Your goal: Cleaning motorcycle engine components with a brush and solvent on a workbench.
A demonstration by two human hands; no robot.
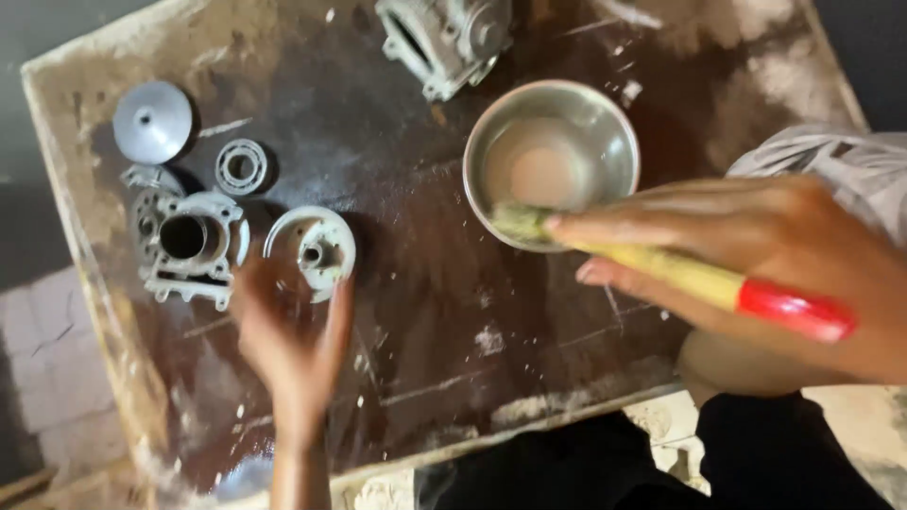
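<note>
Right hand (756, 274) pinches brush (661, 269), bristles at steel bowl (553, 156) rim, 6 o'clock side. Left hand (293, 345) blurred, fingers apparently spread, grip unclear, just below round metal housing (312, 247). Finned cylinder (194, 247) at 9 o'clock; casting (444, 38) cut off at top.

I see a shiny, smooth steel bowl (553, 156), dull grey cast-metal parts (194, 247), a brush (661, 269) with matt yellow wood and a glossy red end, and a rough, stained board (425, 312).
</note>
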